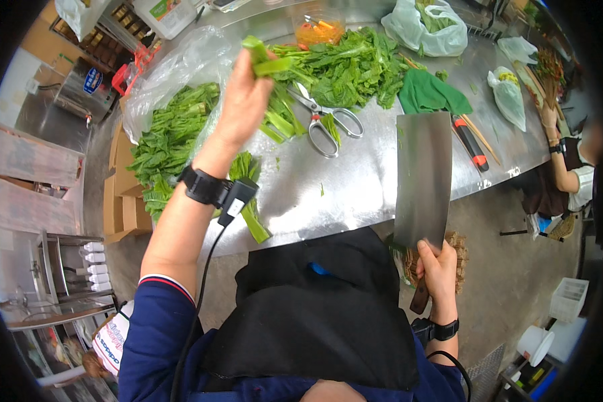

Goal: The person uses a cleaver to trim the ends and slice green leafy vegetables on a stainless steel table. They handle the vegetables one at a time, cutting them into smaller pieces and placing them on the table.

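Note:
My left hand [246, 100] is raised over the steel table [341, 196], its fingers around a piece of green leafy vegetable stalk [271, 66]. My right hand [438, 266] grips the wooden handle of a broad cleaver [423, 176], whose blade extends over the table's front edge. Between the hands lie metal kitchen scissors [326, 113] with a leaf across them. Behind them spreads a heap of leafy greens [357, 68]. More greens [181, 125] are piled at the left beside a clear plastic bag [181, 60]. One loose stalk [254, 221] rests near the front edge.
A green cloth [432, 92], wooden chopsticks [480, 138] and a red-and-black handled tool [470, 143] lie at the right. Farther back are a plastic bag of greens [427, 27] and an orange-filled container [319, 32]. Another person [573, 171] works at the far right. A cardboard box [125, 201] stands left.

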`<state>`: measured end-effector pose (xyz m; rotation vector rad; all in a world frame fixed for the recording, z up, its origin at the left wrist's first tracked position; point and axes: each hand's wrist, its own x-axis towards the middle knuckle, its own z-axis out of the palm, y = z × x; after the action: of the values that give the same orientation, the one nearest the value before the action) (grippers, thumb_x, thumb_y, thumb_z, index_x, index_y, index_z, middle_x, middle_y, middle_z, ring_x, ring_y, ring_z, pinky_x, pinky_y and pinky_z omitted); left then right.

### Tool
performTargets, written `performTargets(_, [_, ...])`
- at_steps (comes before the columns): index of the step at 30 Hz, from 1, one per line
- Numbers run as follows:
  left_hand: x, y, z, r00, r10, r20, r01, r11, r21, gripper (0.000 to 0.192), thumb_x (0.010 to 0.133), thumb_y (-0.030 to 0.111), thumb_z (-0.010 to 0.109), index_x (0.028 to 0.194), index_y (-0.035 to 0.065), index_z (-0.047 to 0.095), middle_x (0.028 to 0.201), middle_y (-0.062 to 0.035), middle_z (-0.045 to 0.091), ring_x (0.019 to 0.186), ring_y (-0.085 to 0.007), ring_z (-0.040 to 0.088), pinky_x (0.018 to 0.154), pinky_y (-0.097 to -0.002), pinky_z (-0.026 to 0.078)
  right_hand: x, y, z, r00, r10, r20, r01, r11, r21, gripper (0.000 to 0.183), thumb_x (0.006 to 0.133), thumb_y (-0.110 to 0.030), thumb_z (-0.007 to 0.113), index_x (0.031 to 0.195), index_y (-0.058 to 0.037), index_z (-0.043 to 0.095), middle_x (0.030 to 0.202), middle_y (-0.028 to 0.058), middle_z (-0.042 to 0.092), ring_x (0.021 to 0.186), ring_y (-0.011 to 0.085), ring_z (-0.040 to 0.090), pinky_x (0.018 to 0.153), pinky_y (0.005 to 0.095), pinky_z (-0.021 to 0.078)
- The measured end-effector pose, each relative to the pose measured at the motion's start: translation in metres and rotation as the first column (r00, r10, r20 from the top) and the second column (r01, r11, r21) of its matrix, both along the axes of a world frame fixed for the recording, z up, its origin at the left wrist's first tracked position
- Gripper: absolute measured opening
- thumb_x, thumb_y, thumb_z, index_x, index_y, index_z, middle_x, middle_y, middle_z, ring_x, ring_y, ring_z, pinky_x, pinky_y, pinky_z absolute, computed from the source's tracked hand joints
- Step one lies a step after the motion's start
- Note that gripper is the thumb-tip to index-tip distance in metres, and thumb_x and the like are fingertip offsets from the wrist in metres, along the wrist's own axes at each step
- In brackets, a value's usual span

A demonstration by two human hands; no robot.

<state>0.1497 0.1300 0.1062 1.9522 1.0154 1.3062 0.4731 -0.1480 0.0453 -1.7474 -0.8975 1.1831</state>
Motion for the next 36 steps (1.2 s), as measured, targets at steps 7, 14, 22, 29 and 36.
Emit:
performTargets(7, [-0.045, 0.058, -0.046, 0.433, 0.21, -0.877, 0.169, 0.936, 0.308, 0.07, 0.072, -0.012, 0.055, 0.139, 0.0083, 0.049, 0.149, -0.0203, 0.047, 0.145, -0.0405, 0.038, 0.124, -0.0502, 0.027, -0.011, 0.008, -0.009, 1.0, 0.006, -0.025, -0.008, 0.999, -0.05, 0.018, 0.1, -0.012, 0.065, 0.104, 0.0064, 0.065, 0.068, 0.0036, 0.063, 0.049, 0.0084, 0.055, 0.044, 0.0253, 0.0439])
performTargets(14, [-0.07, 0.009, -0.06, 0.626, 0.315, -0.714, -0.004, 0.916, 0.401, 0.078, 0.074, -0.01, 0.056, 0.149, 0.0093, 0.047, 0.155, -0.0209, 0.044, 0.149, -0.0377, 0.035, 0.125, -0.0499, 0.027, -0.015, 0.017, -0.002, 0.995, 0.09, 0.045, -0.088, 0.995, -0.045, 0.021, 0.1, -0.013, 0.064, 0.104, 0.0075, 0.064, 0.065, 0.0052, 0.062, 0.049, 0.0099, 0.055, 0.045, 0.0265, 0.0442])
performTargets(22, [-0.101, -0.191, -0.076, 0.7, 0.105, -0.707, -0.104, 0.994, 0.045, 0.048, 0.076, -0.009, 0.06, 0.12, 0.0074, 0.067, 0.126, -0.0169, 0.063, 0.116, -0.0357, 0.059, 0.094, -0.0427, 0.051, -0.034, 0.032, -0.003, 0.971, 0.237, 0.022, -0.236, 0.971, -0.035, 0.022, 0.101, -0.015, 0.064, 0.107, 0.0071, 0.063, 0.064, 0.0036, 0.06, 0.05, 0.0084, 0.054, 0.045, 0.0244, 0.0429])
performTargets(29, [-0.093, -0.198, -0.112, 0.694, 0.152, -0.703, -0.127, 0.988, 0.088, 0.044, 0.085, 0.002, 0.063, 0.127, 0.0143, 0.067, 0.137, -0.0148, 0.057, 0.125, -0.0384, 0.052, 0.105, -0.0465, 0.045, -0.053, 0.043, 0.006, 0.941, 0.338, 0.024, -0.337, 0.941, -0.019, 0.019, 0.101, -0.013, 0.064, 0.103, 0.0059, 0.062, 0.066, 0.0016, 0.059, 0.052, 0.0071, 0.054, 0.047, 0.0244, 0.0429])
performTargets(36, [-0.032, -0.181, -0.14, 0.782, 0.159, -0.603, -0.044, 0.979, 0.201, 0.045, 0.08, 0.002, 0.07, 0.123, 0.0124, 0.066, 0.128, -0.0136, 0.059, 0.122, -0.038, 0.054, 0.105, -0.0451, 0.048, -0.069, 0.049, 0.025, 0.913, 0.387, 0.131, -0.393, 0.919, 0.024, 0.019, 0.101, -0.012, 0.065, 0.098, 0.0062, 0.064, 0.064, 0.0023, 0.06, 0.052, 0.0073, 0.056, 0.047, 0.025, 0.0438])
